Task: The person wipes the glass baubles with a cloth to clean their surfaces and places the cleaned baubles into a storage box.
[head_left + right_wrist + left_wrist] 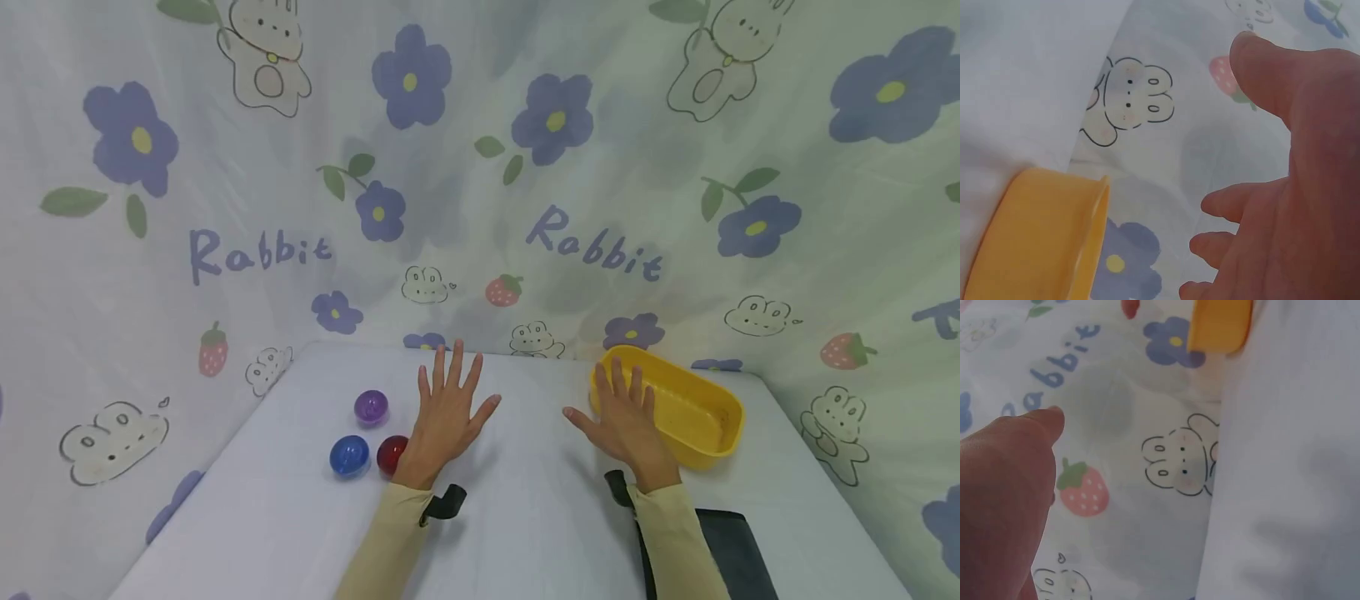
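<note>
Both hands reach forward above the white table, palms down with fingers spread, and neither holds anything. The left hand (445, 417) is nearest a red ball (392, 455), which its wrist partly covers in the head view. Beside that lie a blue ball (349, 457) and a purple ball (371, 408); all look shiny, with clear lower parts. In front of a yellow basin (693, 417) is the right hand (624, 417), its fingers overlapping the basin's left end in the head view. The right wrist view shows the basin's end wall (1035, 231) below the spread fingers.
A black flat item (738, 550) lies at the table's front right, partly under the right forearm. Dark wrist cameras (447, 503) sit at both sleeve cuffs. A curtain (465, 183) printed with rabbits, flowers and strawberries surrounds the white tabletop (525, 517) at the back and sides.
</note>
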`<state>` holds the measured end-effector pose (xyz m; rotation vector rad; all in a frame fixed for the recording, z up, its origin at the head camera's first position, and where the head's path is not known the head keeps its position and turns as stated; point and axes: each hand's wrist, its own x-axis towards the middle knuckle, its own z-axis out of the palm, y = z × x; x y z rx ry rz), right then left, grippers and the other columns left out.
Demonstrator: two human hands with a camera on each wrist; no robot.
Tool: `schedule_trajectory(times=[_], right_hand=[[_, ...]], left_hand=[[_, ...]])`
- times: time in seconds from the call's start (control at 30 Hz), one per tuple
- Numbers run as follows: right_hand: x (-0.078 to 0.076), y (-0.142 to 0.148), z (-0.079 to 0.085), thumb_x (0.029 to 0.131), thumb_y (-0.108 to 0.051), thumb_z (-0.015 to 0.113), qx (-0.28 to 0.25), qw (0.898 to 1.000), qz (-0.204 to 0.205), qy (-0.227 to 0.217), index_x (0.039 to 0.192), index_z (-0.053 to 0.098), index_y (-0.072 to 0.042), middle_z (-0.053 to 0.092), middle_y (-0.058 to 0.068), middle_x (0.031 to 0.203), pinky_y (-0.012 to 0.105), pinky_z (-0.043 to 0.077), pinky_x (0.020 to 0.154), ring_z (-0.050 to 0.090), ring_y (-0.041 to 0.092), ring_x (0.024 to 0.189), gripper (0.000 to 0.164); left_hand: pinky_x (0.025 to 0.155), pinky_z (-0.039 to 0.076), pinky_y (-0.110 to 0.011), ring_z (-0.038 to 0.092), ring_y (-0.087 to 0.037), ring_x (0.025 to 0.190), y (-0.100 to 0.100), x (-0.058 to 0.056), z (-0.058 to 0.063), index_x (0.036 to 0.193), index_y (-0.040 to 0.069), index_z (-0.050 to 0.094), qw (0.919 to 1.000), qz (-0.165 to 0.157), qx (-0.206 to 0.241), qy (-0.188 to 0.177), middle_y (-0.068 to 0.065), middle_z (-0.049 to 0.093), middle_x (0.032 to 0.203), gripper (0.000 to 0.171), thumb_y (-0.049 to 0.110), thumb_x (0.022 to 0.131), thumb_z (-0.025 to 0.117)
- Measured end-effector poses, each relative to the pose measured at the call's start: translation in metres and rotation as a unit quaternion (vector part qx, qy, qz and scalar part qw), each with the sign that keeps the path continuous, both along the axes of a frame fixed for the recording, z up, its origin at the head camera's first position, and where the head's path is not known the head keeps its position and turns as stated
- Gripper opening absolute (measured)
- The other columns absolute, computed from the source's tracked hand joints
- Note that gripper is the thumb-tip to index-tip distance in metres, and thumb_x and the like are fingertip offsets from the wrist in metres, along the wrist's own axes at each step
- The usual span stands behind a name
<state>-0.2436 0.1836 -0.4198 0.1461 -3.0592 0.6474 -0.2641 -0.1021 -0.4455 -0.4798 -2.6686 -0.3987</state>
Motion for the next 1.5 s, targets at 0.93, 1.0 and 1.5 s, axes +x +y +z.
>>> schedule_trajectory(times=[0.93,1.0,1.5], right_hand=[[-0.004,0.007,0.011,0.097,-0.059,0.060,-0.025,0.999,0.020,0.019,0.165,0.011,-0.001,-0.003,0.028,0.172,0.080,0.000,0.121,-0.006,0.059,0.155,0.102],[-0.003,0.013,0.013,0.098,-0.057,0.061,-0.043,0.998,0.026,0.027,0.164,0.013,0.002,0.000,0.030,0.171,0.081,0.002,0.120,-0.002,0.061,0.155,0.101],[0.025,0.080,0.017,0.098,-0.052,0.064,-0.170,0.985,-0.031,0.011,0.163,-0.002,0.004,0.006,0.034,0.169,0.077,0.019,0.120,0.017,0.058,0.152,0.108]], left_hand=[[0.129,0.010,-0.068,0.000,-0.040,0.163,0.009,0.002,0.014,0.165,0.009,0.022,0.9957,-0.045,0.023,-0.077,-0.018,0.005,0.175,0.085,0.061,0.103,0.047],[0.130,0.008,-0.067,-0.001,-0.039,0.163,0.011,0.002,0.014,0.165,0.008,0.020,0.9921,-0.062,0.050,-0.096,-0.018,0.005,0.175,0.088,0.061,0.102,0.049],[0.132,0.021,-0.052,0.020,-0.026,0.162,0.051,-0.003,-0.001,0.166,0.018,0.022,0.9275,-0.123,0.252,-0.248,-0.003,0.021,0.174,0.096,0.063,0.094,0.065]])
